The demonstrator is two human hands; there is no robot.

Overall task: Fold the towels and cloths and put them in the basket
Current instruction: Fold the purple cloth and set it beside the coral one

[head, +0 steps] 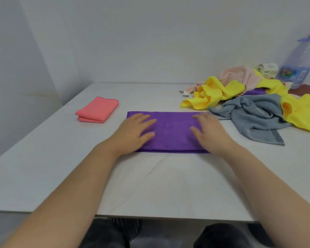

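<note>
Purple cloth (170,131) lies folded; left hand (134,131) and right hand (209,131) press it, fingers flat

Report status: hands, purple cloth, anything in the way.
Both open: left hand, right hand flat on purple cloth. Cloth folded in a strip, on table. Unfolded pile close at right, nothing blocking; basket not in view.

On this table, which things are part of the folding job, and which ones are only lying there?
Part of the job: purple cloth, pressed flat by left hand and right hand; folded coral cloth; unfolded yellow cloths, grey towel, pale pink towel. No basket shows.
Only lying there: plastic water bottle; small carton.
</note>
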